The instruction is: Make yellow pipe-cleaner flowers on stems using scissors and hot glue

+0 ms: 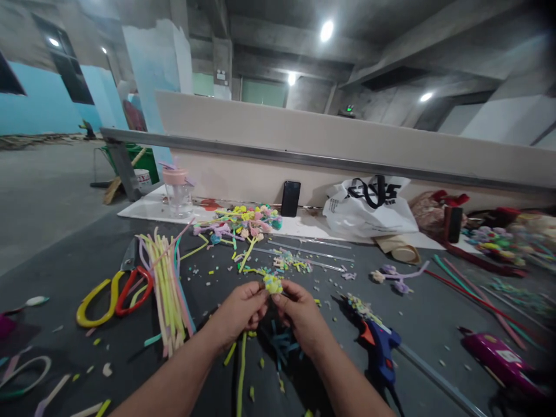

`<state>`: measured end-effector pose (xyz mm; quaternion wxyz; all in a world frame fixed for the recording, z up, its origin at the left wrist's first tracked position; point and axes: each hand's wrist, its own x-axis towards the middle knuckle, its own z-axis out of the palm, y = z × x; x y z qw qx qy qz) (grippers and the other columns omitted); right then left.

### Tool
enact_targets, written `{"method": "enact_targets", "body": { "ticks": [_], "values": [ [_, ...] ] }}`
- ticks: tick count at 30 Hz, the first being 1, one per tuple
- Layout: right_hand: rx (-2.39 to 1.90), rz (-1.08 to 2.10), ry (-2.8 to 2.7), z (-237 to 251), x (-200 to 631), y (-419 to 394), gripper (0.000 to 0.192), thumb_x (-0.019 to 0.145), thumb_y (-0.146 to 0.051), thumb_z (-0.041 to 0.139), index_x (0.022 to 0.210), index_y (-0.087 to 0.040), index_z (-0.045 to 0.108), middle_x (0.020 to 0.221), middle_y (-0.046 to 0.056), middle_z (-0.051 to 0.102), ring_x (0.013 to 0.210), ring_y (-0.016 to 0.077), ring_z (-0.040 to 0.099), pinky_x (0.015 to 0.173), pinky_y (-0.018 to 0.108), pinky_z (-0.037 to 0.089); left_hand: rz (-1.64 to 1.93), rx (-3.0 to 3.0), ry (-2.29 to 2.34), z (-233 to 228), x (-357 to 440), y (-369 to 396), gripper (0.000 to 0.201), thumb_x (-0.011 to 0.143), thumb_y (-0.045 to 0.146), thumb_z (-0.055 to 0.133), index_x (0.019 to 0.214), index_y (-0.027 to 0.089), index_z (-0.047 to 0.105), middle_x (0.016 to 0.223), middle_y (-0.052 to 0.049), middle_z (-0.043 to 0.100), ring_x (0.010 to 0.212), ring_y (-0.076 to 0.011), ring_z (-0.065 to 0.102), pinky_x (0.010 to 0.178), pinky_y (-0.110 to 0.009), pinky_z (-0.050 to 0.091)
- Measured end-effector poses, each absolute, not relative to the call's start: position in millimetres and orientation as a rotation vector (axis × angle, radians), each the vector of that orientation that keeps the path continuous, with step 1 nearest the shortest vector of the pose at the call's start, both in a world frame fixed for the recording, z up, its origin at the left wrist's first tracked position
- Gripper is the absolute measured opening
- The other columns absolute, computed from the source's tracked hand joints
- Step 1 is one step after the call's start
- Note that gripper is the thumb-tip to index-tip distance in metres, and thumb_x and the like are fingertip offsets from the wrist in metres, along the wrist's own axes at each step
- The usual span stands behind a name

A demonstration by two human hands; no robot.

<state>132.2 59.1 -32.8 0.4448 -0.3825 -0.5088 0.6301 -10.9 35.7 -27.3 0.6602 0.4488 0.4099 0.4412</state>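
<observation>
A small yellow flower-like piece with pale bluish specks is pinched between the fingertips of both hands above the dark table. My left hand grips it from the left, thumb and fingers closed. From the other side, my right hand holds it the same way, its fingers curled. Below my left hand lies a yellow-green fuzzy stem. Several short dark-blue pieces lie beneath my hands. Left of them is a bundle of pastel fuzzy stems, beside scissors with yellow and red handles.
A blue glue gun lies at right, with a purple tool beyond it. Finished-looking fuzzy flowers are heaped behind my hands among scattered clippings. A phone, a white bag and a clear cup stand along the back.
</observation>
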Motion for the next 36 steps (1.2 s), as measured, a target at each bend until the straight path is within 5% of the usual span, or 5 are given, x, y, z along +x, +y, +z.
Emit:
{"method": "enact_targets", "body": {
  "ticks": [17,24,36],
  "values": [
    [-0.711,1.887,-0.993,-22,130,50,0.024,0.05,-0.019,0.08,0.068,-0.017,0.064,0.056,-0.005,0.056,0.04,0.0027,0.035,0.037,0.015,0.021,0.969,1.061,0.846,-14,-20,29,0.034,0.07,0.041,0.063,0.057,0.013,0.049,0.048,0.004,0.046,0.036,-0.0008,0.027,0.036,-0.015,0.017],
    [-0.649,1.864,-1.034,-17,133,45,0.027,0.044,-0.014,0.081,0.064,-0.019,0.065,0.096,-0.003,0.056,0.058,0.0058,0.049,0.044,0.015,0.034,0.934,0.904,0.744,-19,-20,27,0.031,0.062,0.038,0.071,0.06,0.014,0.052,0.043,0.006,0.045,0.032,-0.0007,0.023,0.034,-0.017,0.01],
    [-0.609,1.917,-1.066,-14,130,41,0.027,0.046,-0.018,0.082,0.068,-0.018,0.064,0.072,-0.003,0.058,0.058,0.0097,0.051,0.054,0.021,0.043,0.83,0.913,0.699,-17,-18,22,0.032,0.066,0.041,0.068,0.065,0.013,0.054,0.044,0.006,0.044,0.032,0.0004,0.02,0.033,-0.017,0.01]
  ]
}}
